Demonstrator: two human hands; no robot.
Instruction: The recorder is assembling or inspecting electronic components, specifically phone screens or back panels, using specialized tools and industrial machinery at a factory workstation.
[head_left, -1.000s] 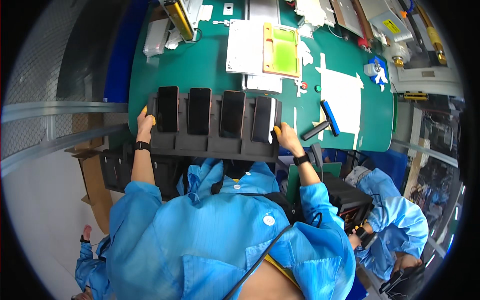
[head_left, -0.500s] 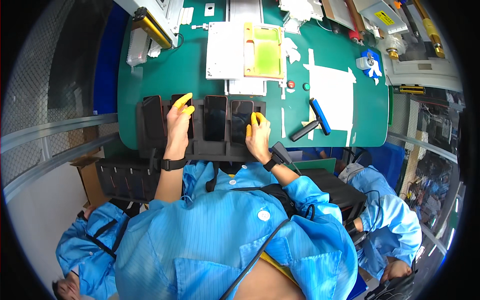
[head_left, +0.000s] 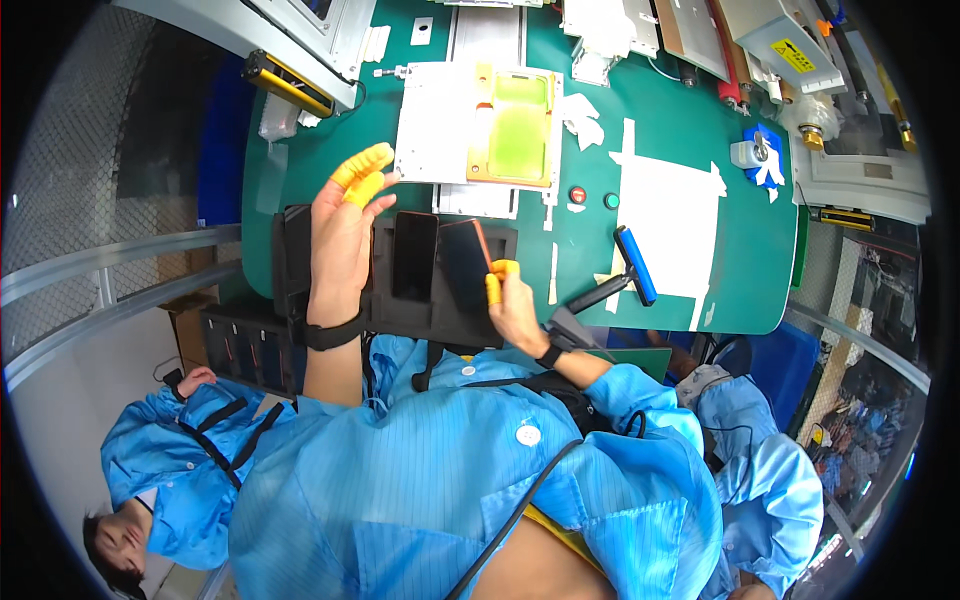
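Observation:
A dark smartphone (head_left: pixel 463 262) with an orange-red edge is tilted up at the right end of the black foam tray (head_left: pixel 425 319). My right hand (head_left: pixel 514 311), in yellow finger cots, grips its right edge. To its left, a second smartphone (head_left: pixel 415 256) lies flat in a slot. Raised over the tray's left part is my left hand (head_left: pixel 342 235); its fingers, two in yellow cots, are stretched out and hold nothing. That hand and forearm cover much of the left slots. Beyond the tray stands a white fixture plate (head_left: pixel 434 125) bearing an orange-framed yellow-green nest (head_left: pixel 519 128).
On the green table (head_left: pixel 590 270) are a blue-headed roller (head_left: pixel 637 266), a taped white sheet (head_left: pixel 668 235), a red button (head_left: pixel 577 195) and a green button (head_left: pixel 611 201). A machine frame (head_left: pixel 310 50) rises at the far left. Two people in blue smocks are nearby.
My right hand has tilted the rightmost smartphone up out of its flat position. My left hand has lifted and shifted slightly left. The whole view has shifted a little.

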